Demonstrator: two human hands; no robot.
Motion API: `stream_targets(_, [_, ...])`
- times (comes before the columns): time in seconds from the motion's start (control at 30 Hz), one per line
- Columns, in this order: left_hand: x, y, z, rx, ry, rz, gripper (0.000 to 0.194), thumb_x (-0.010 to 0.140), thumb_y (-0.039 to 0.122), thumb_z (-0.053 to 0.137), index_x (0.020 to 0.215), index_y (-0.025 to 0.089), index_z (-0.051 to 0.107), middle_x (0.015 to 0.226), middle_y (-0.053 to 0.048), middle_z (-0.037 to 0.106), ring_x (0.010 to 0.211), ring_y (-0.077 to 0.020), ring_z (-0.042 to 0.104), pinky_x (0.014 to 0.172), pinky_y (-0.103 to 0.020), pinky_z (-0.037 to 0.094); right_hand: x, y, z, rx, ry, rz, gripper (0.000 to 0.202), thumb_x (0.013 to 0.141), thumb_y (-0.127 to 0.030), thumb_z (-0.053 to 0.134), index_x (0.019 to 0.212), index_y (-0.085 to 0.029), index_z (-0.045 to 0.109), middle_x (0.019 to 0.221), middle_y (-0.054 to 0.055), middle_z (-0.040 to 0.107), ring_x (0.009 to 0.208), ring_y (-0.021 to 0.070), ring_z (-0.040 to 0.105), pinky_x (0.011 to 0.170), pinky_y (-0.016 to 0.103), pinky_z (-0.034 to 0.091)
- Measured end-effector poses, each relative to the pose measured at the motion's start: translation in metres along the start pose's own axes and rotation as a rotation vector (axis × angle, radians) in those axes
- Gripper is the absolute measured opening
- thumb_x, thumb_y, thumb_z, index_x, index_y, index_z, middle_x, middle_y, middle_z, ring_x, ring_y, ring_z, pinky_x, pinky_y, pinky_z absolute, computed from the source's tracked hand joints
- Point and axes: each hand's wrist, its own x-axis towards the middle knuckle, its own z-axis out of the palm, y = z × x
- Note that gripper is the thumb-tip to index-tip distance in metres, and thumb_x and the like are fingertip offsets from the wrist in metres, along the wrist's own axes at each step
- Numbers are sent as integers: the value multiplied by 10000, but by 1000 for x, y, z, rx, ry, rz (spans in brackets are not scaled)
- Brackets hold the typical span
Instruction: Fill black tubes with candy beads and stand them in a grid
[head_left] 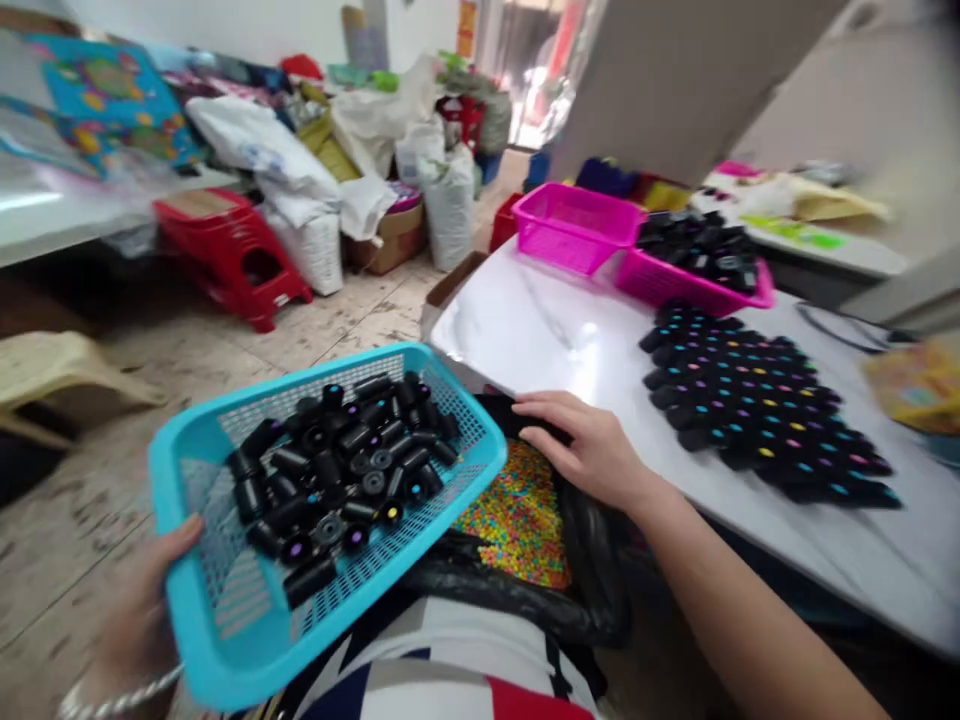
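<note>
My left hand (146, 590) grips the near left end of a blue plastic basket (176, 470), thumb over the rim. Inside the basket lies a heap of small black cylinders (330, 455), some showing purple, blue or yellow dots at their ends. The basket is tilted and overlaps a black plastic-lined container (592, 560) in front of my body. Many tiny multicoloured beads (525, 520) fill that container. My right hand (581, 445) is over the container's far edge by the table, fingers stretched out and holding nothing visible.
On the white table (517, 330) stand rows of black cylinders (765, 400) with coloured dots. Behind them are a pink basket (577, 225) and another pink basket (675, 285) heaped with black pieces. A red stool (232, 250) and white sacks (450, 200) occupy the floor.
</note>
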Motion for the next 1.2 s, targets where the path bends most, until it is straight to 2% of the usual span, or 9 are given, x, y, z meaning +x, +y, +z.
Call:
stream_targets(0.1, [-4,-5,-11,-40,-9,7,601,467,366,883,1013,192,700,823,-79,735,892,-410,666,693,-454,614,8,-17,29,-15,-274,-59,259,922,-318,533,1132,-238,661,1101,61,710,1037,227,659,909,393,539])
stream_targets(0.23, [-10,-5,-3,7,-106,105,596,553,391,856,1090,199,683,811,-55,733,846,-362,682,645,-395,608,28,-28,81,-316,-601,47,208,858,-310,598,992,-174,682,949,120,733,889,284,696,763,383,546])
stream_targets(0.33, [-13,-5,1,44,-174,214,619,610,379,825,1172,190,648,907,-77,732,869,-346,679,701,-386,596,38,-30,114,-458,-674,86,231,811,-281,605,992,-139,630,901,150,723,811,299,695,669,355,518])
stream_targets(0.43, [-11,-5,-1,46,-209,267,592,629,345,822,1167,168,648,956,-100,724,874,-339,678,769,-400,579,39,-26,126,-463,-664,74,258,802,-272,575,1030,-151,574,953,137,712,834,284,685,663,328,491])
stream_targets(0.73, [0,-11,-5,-5,-294,288,510,680,332,794,1121,131,633,816,-81,719,793,-307,689,711,-417,592,41,-13,123,-249,-611,162,386,732,-207,598,1106,-154,525,909,99,701,805,237,656,689,293,455])
stream_targets(0.83, [1,-12,-7,2,-326,267,486,678,338,798,1090,135,639,773,-79,714,697,-290,689,652,-418,601,31,-15,107,-52,-521,219,479,704,-111,571,1178,-171,540,987,76,696,760,177,631,743,294,475])
stream_targets(0.93, [1,-13,-12,-35,-252,178,465,646,348,815,1031,141,655,767,-77,714,686,-299,689,649,-441,604,7,-15,80,282,-357,273,600,722,-90,551,1299,-250,519,1085,39,661,806,146,612,794,301,499])
stream_targets(1.07, [-1,-11,-15,-76,-139,82,506,619,350,827,1072,195,660,799,-33,725,719,-300,693,684,-454,607,-33,-7,55,698,-160,345,436,753,-150,626,1175,-257,626,1124,45,624,979,183,594,833,311,514])
stream_targets(1.2, [-2,-7,-12,-45,14,38,567,526,334,850,1051,201,681,850,-26,732,733,-316,689,651,-455,614,-66,17,55,823,-156,494,395,773,-230,673,1164,-252,623,1158,54,617,922,182,607,724,294,543])
